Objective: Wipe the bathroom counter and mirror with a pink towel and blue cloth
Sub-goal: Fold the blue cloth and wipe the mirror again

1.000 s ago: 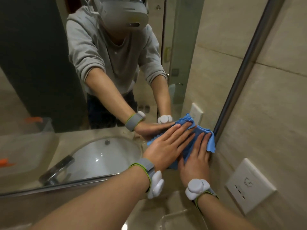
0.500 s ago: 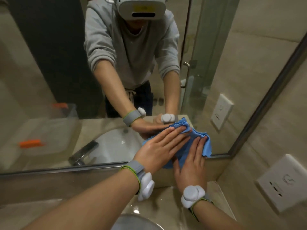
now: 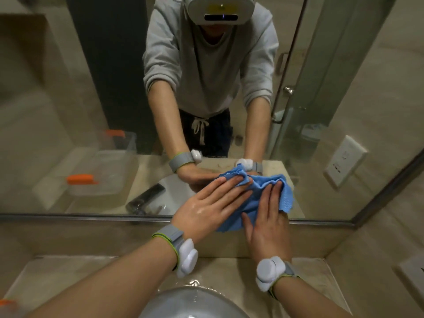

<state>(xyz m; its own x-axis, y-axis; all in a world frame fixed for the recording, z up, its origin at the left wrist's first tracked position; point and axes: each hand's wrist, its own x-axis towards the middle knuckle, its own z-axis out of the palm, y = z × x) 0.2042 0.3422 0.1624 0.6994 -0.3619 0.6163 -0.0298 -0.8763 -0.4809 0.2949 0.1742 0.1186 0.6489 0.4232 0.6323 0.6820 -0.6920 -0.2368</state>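
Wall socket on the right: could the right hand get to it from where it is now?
Probably yes. The right hand lies flat on the blue cloth against the mirror, and nothing visible stands between it and the wall socket, partly cut off at the frame edge.

**Blue cloth on mirror, low right**

Blue cloth (image 3: 263, 198): crumpled, bunched into folds, pressed flat against the mirror (image 3: 91, 111) near its lower right corner; bottom edge hangs over the mirror's metal frame. Counter (image 3: 68, 271): beige stone, wet sheen near the basin (image 3: 195, 304). Pink towel not in sight.
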